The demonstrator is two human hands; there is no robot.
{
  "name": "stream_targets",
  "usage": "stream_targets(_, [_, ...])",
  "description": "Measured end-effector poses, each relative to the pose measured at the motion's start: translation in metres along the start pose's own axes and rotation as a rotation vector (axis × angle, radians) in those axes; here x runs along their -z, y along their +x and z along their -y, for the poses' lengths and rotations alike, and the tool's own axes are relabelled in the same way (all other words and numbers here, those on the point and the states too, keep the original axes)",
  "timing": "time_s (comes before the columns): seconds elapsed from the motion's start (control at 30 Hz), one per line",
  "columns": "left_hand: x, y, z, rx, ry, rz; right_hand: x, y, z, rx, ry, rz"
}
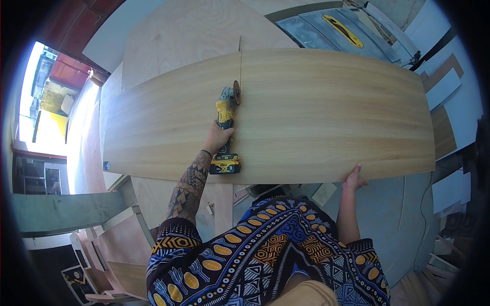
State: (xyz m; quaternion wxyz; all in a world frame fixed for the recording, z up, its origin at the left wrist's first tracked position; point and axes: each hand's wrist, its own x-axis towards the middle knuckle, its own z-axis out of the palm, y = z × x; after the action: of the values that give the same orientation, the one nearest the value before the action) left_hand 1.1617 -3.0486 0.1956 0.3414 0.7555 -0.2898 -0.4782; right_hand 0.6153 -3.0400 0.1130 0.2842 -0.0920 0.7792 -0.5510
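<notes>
My left hand (220,136) is closed around the body of a yellow and black cordless angle grinder (224,108). Its battery end points toward me, and its thin disc (237,93) stands on edge at the far end. A narrow straight cut line runs from the panel's far edge to the disc. Under the grinder lies a long light wood-grain panel (326,112). At the panel's near edge, right of the middle, my right hand (354,178) grips the edge with the thumb on top; the fingers underneath are partly hidden.
Beyond the panel lies a pale plywood sheet (168,46). A table saw with a yellow insert (343,31) stands at the far right. Board offcuts (443,92) lean along the right side. A cable (424,219) hangs at the lower right. Wooden frame pieces (120,239) stand lower left.
</notes>
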Motion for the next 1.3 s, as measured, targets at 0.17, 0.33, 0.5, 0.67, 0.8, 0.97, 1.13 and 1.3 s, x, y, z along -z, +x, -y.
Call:
stream_targets(0.17, [-0.002, 0.002, 0.000, 0.005, 0.016, -0.010, -0.001, 0.007, -0.002, -0.007, -0.027, -0.019])
stream_targets(0.33, [-0.001, -0.001, 0.001, 0.012, 0.019, -0.007, -0.004, 0.003, 0.004, -0.023, -0.017, -0.005])
stream_targets(0.5, [-0.002, -0.005, -0.006, 0.017, 0.020, 0.015, -0.007, 0.006, 0.006, -0.002, -0.012, -0.008])
stream_targets(0.67, [-0.002, -0.005, -0.008, 0.007, 0.030, 0.024, -0.007, 0.016, -0.002, 0.021, 0.003, -0.015])
stream_targets(0.8, [-0.002, -0.004, -0.007, 0.010, 0.018, 0.027, -0.009, 0.017, -0.003, 0.026, 0.015, -0.014])
stream_targets(0.97, [-0.002, -0.005, -0.009, 0.000, 0.004, 0.040, -0.010, 0.017, 0.001, 0.004, 0.017, -0.027])
stream_targets(1.13, [0.000, -0.005, -0.006, 0.002, -0.017, 0.035, -0.011, 0.012, 0.005, 0.022, 0.044, 0.001])
stream_targets(1.3, [0.001, -0.007, -0.007, -0.016, -0.008, 0.045, -0.012, 0.010, 0.010, 0.013, 0.010, 0.002])
